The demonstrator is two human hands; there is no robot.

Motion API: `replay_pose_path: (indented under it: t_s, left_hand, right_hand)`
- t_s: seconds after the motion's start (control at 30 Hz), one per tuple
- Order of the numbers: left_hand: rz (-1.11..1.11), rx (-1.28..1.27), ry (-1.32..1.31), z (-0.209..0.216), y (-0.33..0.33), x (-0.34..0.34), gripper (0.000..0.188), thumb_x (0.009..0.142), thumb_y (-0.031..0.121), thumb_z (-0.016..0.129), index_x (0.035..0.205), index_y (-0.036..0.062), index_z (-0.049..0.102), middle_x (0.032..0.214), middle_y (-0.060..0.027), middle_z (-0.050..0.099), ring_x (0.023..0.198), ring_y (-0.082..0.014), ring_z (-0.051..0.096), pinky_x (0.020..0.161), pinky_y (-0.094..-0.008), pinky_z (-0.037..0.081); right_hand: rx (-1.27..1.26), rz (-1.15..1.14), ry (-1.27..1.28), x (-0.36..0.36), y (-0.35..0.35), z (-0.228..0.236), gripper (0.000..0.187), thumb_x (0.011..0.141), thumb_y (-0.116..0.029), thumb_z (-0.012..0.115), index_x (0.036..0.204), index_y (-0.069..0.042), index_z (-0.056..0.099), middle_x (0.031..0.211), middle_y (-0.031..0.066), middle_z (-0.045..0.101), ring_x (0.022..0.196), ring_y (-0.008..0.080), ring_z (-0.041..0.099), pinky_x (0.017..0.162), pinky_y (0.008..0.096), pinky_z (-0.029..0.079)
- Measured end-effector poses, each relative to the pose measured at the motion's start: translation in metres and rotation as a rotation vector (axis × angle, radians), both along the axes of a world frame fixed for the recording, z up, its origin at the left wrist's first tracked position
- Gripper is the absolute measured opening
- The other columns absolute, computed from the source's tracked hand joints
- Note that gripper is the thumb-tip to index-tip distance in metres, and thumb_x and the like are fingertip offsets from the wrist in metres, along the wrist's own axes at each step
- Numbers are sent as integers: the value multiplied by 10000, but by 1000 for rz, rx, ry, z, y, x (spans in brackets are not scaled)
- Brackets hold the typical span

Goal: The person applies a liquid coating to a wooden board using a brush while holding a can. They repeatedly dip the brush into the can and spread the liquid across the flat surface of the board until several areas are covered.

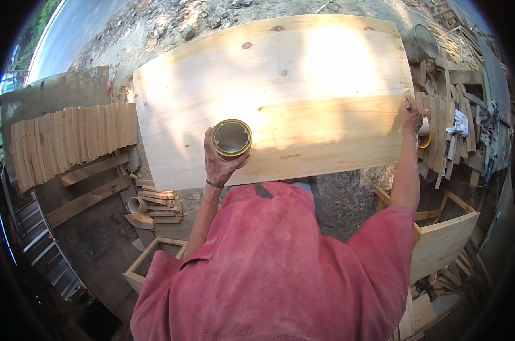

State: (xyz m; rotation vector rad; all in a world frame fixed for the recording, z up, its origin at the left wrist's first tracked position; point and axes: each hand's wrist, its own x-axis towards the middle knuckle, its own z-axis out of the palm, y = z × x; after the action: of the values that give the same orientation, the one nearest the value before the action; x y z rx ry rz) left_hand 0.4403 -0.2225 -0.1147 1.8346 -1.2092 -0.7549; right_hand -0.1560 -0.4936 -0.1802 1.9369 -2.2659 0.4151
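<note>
My left hand [219, 166] is wrapped around an open round metal can [232, 154] with a gold-coloured rim, held over the near left part of a pale wooden panel [212, 74]. Greyish contents show inside the can. At the panel's right edge, my right hand [412, 117] is closed on what looks like a paintbrush [407, 95], mostly hidden by the fingers. Its tip is by the panel surface. Across the near right of the panel runs a darker, yellower band, while bright sunlight washes out the far part.
Wooden slats [75, 136] lie in a row at left, above short wood pieces [160, 204] and a white cup-like container [135, 204]. Scrap wood [439, 131] and a bucket [421, 42] stand right of the panel. Wooden frames [445, 244] flank me.
</note>
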Motion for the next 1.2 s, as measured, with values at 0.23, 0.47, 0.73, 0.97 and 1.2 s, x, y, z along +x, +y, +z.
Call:
replay_pose_path:
  t_s: [0.23, 0.47, 0.73, 0.97, 1.2]
  left_hand:
    - [-20, -46, 28, -3, -3, 12, 1235, 623, 325, 979, 1531, 9, 204, 1377, -199, 518, 1259, -326, 566, 1063, -454, 482]
    - [-30, -106, 27, -4, -7, 36, 1240, 620, 364, 978, 1537, 17, 219, 1409, -189, 495, 1296, -322, 539, 1086, -446, 479]
    - [-43, -232, 19, -15, 0, 86, 1234, 602, 345, 978, 1543, 87, 223, 1436, -178, 469, 1320, -350, 504, 1099, -469, 460]
    - [-101, -414, -93, -6, 7, 115, 1234, 605, 250, 978, 1539, 85, 189, 1420, -198, 495, 1298, -366, 528, 1070, -490, 463]
    - [-93, -618, -313, 2, 9, 130, 1258, 587, 311, 986, 1545, 108, 197, 1440, -217, 495, 1319, -414, 515, 1067, -536, 437]
  right_hand:
    - [58, 81, 16, 144, 66, 4, 345, 787, -135, 784, 1115, -211, 708, 1071, 77, 675, 982, 330, 668, 837, 446, 568]
    - [202, 169, -633, 284, 135, 49, 265, 851, -124, 761, 1103, -75, 697, 971, 96, 706, 849, 256, 715, 768, 374, 599]
    - [207, 310, -1380, 427, 186, 133, 274, 934, -90, 731, 1153, 43, 634, 990, 83, 679, 891, 139, 657, 826, 280, 565]
    - [294, 834, -1289, 493, 195, 169, 238, 879, 15, 753, 1103, 37, 677, 1082, 149, 712, 1030, 191, 680, 890, 316, 568]
    - [335, 684, -1018, 537, 206, 185, 174, 851, -50, 789, 1002, 15, 732, 902, 98, 764, 828, 165, 733, 768, 291, 585]
